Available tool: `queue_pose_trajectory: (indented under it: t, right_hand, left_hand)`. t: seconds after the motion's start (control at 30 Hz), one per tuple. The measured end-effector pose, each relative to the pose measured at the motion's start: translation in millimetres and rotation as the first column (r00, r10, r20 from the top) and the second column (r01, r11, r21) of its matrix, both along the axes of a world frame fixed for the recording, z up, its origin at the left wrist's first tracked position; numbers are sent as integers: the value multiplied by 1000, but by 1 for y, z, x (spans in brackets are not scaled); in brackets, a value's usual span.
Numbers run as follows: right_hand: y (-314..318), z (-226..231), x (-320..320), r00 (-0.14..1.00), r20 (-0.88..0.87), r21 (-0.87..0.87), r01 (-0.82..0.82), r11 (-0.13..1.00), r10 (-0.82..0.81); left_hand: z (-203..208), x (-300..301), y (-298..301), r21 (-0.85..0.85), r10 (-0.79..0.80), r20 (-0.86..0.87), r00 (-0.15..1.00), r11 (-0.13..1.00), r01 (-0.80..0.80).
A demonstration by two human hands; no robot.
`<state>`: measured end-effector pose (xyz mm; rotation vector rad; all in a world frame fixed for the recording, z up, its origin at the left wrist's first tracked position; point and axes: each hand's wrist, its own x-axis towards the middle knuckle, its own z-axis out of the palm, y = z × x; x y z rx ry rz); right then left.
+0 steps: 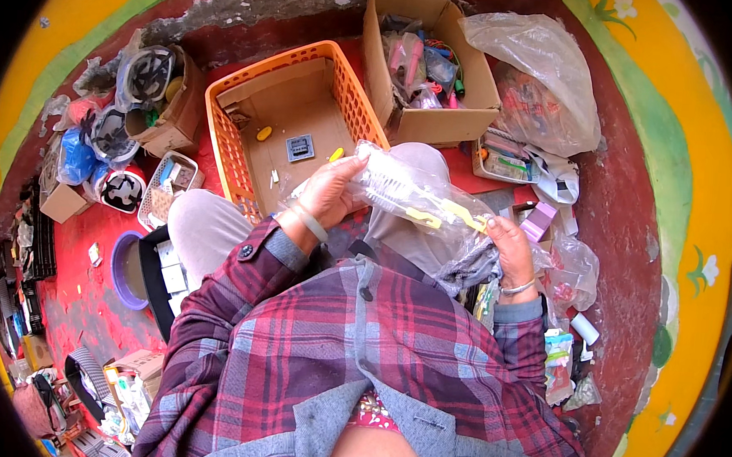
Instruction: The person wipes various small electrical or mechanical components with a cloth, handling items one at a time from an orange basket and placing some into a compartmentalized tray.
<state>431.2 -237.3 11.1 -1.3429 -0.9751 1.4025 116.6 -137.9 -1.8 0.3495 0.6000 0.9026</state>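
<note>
A clear plastic bag (423, 190) is stretched between my two hands above my lap. Inside it lie white, bristled brush-like pieces (383, 182) and yellow parts (455, 210) that look like handles; their exact kind is hard to make out. My left hand (332, 195) pinches the bag's left end, thumb on top. At the other end, my right hand (511, 250) grips the bag near the yellow parts. Below the bag, by my right wrist, is a bundle of grey cloth or netting (468, 268).
Ahead stands an orange basket (220, 106) with a grey square item (300, 147) and yellow pieces inside. Beyond my right knee are a cardboard box (443, 126) of packaged goods and a large plastic sack (550, 89). A purple basin (120, 272) and several small containers are at left.
</note>
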Motion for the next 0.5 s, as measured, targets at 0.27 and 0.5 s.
queue_pose_trajectory:
  t: [0.27, 0.5]
  right_hand:
    - [-3, -8, 9, 997, -30, -45, 64, 997, -65]
    - [-6, -7, 6, 939, -294, -165, 136, 977, -180]
  left_hand:
    - [-1, 3, 0, 40, -54, -22, 998, 998, 54]
    - [18, 7, -8, 158, -176, 36, 984, 973, 168]
